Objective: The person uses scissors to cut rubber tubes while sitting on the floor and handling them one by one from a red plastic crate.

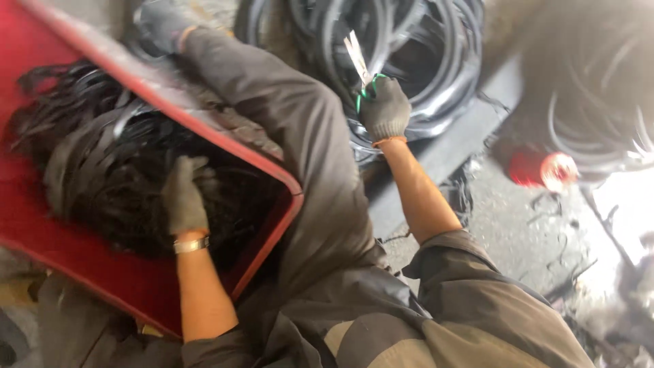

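Scraps of black rubber strip fill a red bin, heaped in a tangled pile that reaches its near corner. The left hand, in a grey glove with a watch at the wrist, presses down into this pile, fingers bent into the strips; whether they grip any I cannot tell. The right hand, also gloved, is closed around green-handled scissors, blades pointing up and away. Just beyond the scissors lie coils of black rubber rings, stacked on the ground past the bin. A sleeved leg or arm in grey cloth crosses between the two hands and hides part of the bin's rim; its far end meets another gloved hand near the top edge, too blurred to read. To the right, a red roll lies on the gritty floor, smeared by motion. More dark rings at the far right are cut off and hazy.
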